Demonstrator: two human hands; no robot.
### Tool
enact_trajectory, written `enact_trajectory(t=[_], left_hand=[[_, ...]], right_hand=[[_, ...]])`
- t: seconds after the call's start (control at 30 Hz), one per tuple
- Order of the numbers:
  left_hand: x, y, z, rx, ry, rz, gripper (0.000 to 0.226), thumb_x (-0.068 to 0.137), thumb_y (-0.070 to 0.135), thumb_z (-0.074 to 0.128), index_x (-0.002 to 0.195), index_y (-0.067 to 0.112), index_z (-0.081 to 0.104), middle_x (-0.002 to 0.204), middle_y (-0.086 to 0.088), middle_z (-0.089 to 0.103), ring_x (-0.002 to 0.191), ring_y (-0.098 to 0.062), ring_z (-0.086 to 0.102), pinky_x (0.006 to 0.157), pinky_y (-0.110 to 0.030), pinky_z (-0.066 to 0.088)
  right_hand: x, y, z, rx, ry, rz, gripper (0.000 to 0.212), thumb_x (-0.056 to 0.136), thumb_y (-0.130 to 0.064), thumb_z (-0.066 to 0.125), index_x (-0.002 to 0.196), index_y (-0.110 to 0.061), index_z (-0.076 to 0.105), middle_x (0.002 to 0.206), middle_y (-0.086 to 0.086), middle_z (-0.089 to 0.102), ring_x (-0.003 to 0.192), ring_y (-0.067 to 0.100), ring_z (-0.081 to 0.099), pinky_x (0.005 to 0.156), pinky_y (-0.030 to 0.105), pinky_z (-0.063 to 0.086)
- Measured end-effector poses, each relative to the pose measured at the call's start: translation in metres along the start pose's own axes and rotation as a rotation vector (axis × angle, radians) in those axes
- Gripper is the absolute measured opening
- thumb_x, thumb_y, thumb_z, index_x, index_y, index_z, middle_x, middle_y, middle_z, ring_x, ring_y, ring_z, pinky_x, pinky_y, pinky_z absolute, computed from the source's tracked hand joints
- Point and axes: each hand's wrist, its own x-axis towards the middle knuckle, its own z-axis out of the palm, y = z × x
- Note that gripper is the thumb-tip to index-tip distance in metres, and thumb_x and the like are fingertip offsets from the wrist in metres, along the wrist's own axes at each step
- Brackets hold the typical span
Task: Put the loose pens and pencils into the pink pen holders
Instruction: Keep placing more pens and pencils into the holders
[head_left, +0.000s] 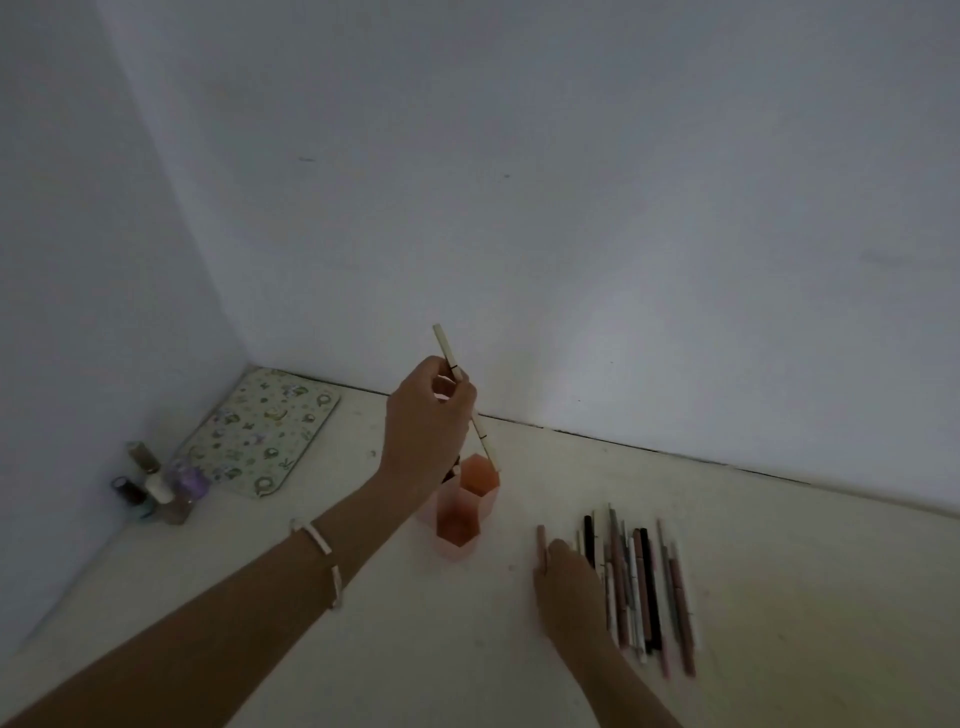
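1. Head view, the only one: a cream pencil (464, 396) is pinched between thumb and fingers of the left hand (427, 415), gripped mid-shaft, tilted, lower tip at or just inside the rim of the rear cell of the pink pen holders (462, 506).
2. Holder is seen as joined hexagonal cells; the front cell looks empty, something dark is visible in a cell behind the left hand, not identifiable.
3. Right hand (569, 584) is laid flat on the table at the left edge of the row of loose pens and pencils (641, 587). Fingers seem to rest on one pinkish pen (542, 545) lying apart from the row; whether it is gripped cannot be told.
4. Handling, judged: pens are light, stiff, thin, smooth; likely to roll if nudged. Best taken mid-barrel with a fingertip pinch. Holder looks like light plastic and could tip if a pen is pushed against the rim.
5. Surface: pale table (260, 597), matte, slightly marked, set in a corner of plain white walls (571, 182). Light is dim.
6. Also on the table: patterned flat case or mat (262, 434) near the corner, cluster of nail polish bottles (158, 486) at far left. Bracelet (324, 561) is worn on the left wrist.
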Motion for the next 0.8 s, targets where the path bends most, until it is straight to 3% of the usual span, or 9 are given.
enact_trajectory(t=[0.1,0.17,0.27,0.33,0.57,0.7,0.8], left_hand=[[0.009,-0.009,-0.015,-0.028,0.044,-0.027,0.016,0.091,0.02,0.056,0.076,0.018,0.059,0.074,0.002,0.066,0.068,-0.019,0.069,0.059,-0.028,0.06],[0.017,-0.014,-0.024,-0.003,0.103,0.022,0.015,0.09,0.021,0.059,0.076,0.02,0.061,0.072,0.005,0.067,0.067,-0.016,0.07,0.06,-0.028,0.059],[0.027,-0.025,-0.034,0.095,0.166,0.142,0.002,0.088,0.021,0.062,0.086,0.02,0.062,0.073,0.011,0.066,0.064,-0.004,0.067,0.054,-0.012,0.051],[0.029,-0.035,-0.034,0.146,0.13,0.152,0.01,0.088,0.019,0.063,0.094,0.023,0.057,0.075,0.013,0.065,0.063,0.004,0.065,0.048,-0.008,0.046],[0.021,-0.081,-0.029,0.546,0.048,0.151,0.009,0.087,0.028,0.061,0.089,0.025,0.053,0.08,0.012,0.067,0.069,-0.009,0.063,0.061,-0.025,0.049],[0.018,-0.1,-0.03,0.682,-0.082,0.111,0.026,0.083,0.047,0.061,0.093,0.024,0.069,0.099,0.008,0.069,0.103,-0.013,0.056,0.084,-0.029,0.047],[0.022,-0.098,-0.041,0.58,-0.024,0.092,0.047,0.084,0.056,0.051,0.111,0.021,0.068,0.116,0.006,0.066,0.114,-0.016,0.053,0.097,-0.033,0.039]], right_hand=[[0.003,-0.018,-0.015,0.414,0.068,0.051,0.055,0.092,-0.007,0.051,0.143,-0.014,0.032,0.09,0.003,0.061,0.068,0.011,0.062,0.057,0.027,0.057],[0.007,-0.029,-0.038,0.692,0.211,-0.021,0.076,0.09,0.0,0.054,0.152,-0.019,0.016,0.074,0.006,0.059,0.049,0.006,0.058,0.041,0.018,0.048],[0.017,-0.045,-0.076,0.847,0.438,-0.145,0.084,0.091,0.0,0.055,0.152,-0.032,0.008,0.077,0.003,0.06,0.048,0.007,0.056,0.044,0.018,0.045],[0.021,-0.057,-0.093,0.94,0.527,-0.208,0.078,0.093,-0.004,0.054,0.15,-0.037,0.013,0.081,0.001,0.061,0.05,0.006,0.056,0.049,0.019,0.046],[0.021,-0.082,-0.097,0.956,0.64,-0.348,0.064,0.093,-0.014,0.058,0.143,-0.035,0.025,0.082,-0.005,0.065,0.073,0.009,0.064,0.065,0.011,0.049],[0.02,-0.093,-0.086,0.87,0.614,-0.418,0.062,0.093,-0.011,0.059,0.141,-0.035,0.027,0.083,-0.007,0.066,0.07,0.006,0.064,0.061,0.01,0.049],[0.018,-0.105,-0.08,0.778,0.549,-0.462,0.058,0.094,-0.013,0.057,0.139,-0.037,0.029,0.09,-0.01,0.066,0.068,0.003,0.063,0.059,0.012,0.05]])
